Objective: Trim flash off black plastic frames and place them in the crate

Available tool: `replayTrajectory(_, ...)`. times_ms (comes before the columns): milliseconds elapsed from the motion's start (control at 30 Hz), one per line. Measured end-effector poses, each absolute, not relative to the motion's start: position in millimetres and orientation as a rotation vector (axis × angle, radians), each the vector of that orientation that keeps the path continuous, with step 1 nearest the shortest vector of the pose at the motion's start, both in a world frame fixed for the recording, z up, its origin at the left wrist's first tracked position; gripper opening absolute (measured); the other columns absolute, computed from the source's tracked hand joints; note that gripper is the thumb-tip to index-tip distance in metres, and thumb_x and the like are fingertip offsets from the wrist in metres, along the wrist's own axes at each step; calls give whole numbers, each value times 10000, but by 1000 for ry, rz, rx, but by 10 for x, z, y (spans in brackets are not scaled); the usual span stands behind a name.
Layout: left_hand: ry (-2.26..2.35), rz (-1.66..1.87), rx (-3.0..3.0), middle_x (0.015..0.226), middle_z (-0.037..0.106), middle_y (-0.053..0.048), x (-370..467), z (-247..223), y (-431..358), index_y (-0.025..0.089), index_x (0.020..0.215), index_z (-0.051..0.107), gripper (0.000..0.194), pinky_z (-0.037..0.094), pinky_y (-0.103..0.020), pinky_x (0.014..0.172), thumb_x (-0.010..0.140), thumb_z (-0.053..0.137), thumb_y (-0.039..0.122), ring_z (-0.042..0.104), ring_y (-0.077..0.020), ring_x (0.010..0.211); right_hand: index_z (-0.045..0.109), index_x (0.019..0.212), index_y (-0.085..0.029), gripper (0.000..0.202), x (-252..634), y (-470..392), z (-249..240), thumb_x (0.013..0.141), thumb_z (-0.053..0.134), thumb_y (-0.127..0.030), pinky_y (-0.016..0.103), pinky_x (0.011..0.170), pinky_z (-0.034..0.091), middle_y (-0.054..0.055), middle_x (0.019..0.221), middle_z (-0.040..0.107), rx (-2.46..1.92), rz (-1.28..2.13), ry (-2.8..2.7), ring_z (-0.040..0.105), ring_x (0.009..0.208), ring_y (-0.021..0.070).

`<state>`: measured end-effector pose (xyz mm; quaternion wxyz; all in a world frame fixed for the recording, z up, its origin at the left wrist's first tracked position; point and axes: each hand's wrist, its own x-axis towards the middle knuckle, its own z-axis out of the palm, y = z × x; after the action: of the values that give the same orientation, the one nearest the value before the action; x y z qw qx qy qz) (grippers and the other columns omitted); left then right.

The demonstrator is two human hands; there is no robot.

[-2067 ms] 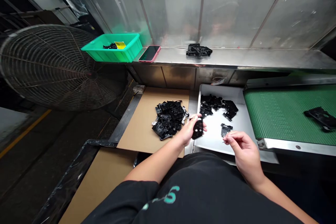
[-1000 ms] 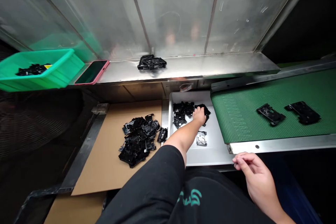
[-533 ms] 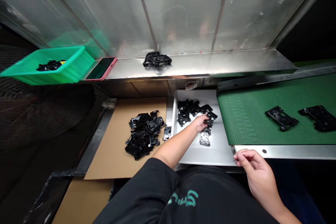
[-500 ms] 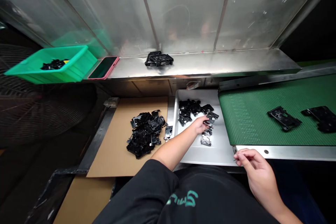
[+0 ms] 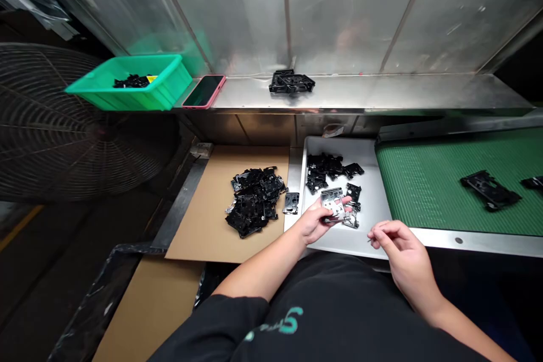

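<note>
A flat metallic plate part [image 5: 333, 204] lies tilted in my left hand [image 5: 314, 223], with the thumb on top and fingers beneath it. My right hand [image 5: 403, 246] is pinched over a tiny thin item, too small to name, near the front right corner of the white tray [image 5: 328, 243]. Several black parts [image 5: 324, 165] rest at the back left of that tray, and others lie just behind the held plate. To the left, a heap of black parts [image 5: 254, 201] sits on a cardboard sheet [image 5: 203, 209]. One more part [image 5: 291, 202] is between cardboard and tray.
A green belt [image 5: 428, 181] at the right carries black parts. On the metal shelf [image 5: 360, 90] stand a green bin [image 5: 127, 99], a pink-edged phone [image 5: 205, 91] and stacked black parts [image 5: 292, 82]. A large fan [image 5: 99, 133] is at the left.
My left hand has drawn the plate part up from the tray toward me and turned it. The view has shifted left. My right hand keeps its pinch and is nearer the left hand.
</note>
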<state>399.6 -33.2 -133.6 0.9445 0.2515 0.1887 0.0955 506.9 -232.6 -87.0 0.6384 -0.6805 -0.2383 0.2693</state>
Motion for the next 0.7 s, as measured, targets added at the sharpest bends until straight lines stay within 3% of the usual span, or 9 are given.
replayTrajectory(67,358,198,501,1306,761,-136,3906,-1194,-309,223,1375,552,604,576,-330,905,796,695,129,774,-269,1128,702,867,-237,172,4999,-2247,-837,958,784,-358,306,715,572,35,867,684,-1524,596,-575,671,830,191)
replayTrajectory(233,337,160,425,1215,781,-161,3657,-846,-282,266,1540,417,596,551,-302,805,1007,565,486,785,-272,1082,708,872,-239,145,4820,-2085,-763,970,773,-324,310,734,566,41,887,699,-1474,530,-622,654,826,184)
replayTrajectory(467,295,145,452,1159,792,-142,3282,-602,-331,242,1523,488,567,542,-359,943,1030,560,514,784,-261,1049,704,906,-245,107,4622,-1879,-616,953,793,-281,353,771,591,41,906,717,-1355,438,-645,685,823,193)
replayTrajectory(700,277,129,487,1143,795,-130,3047,-516,-341,240,1505,526,513,521,-265,728,1061,514,497,796,-247,992,725,929,-247,91,4480,-1747,-524,940,806,-206,354,842,603,42,931,757,-1260,389,-703,722,939,204)
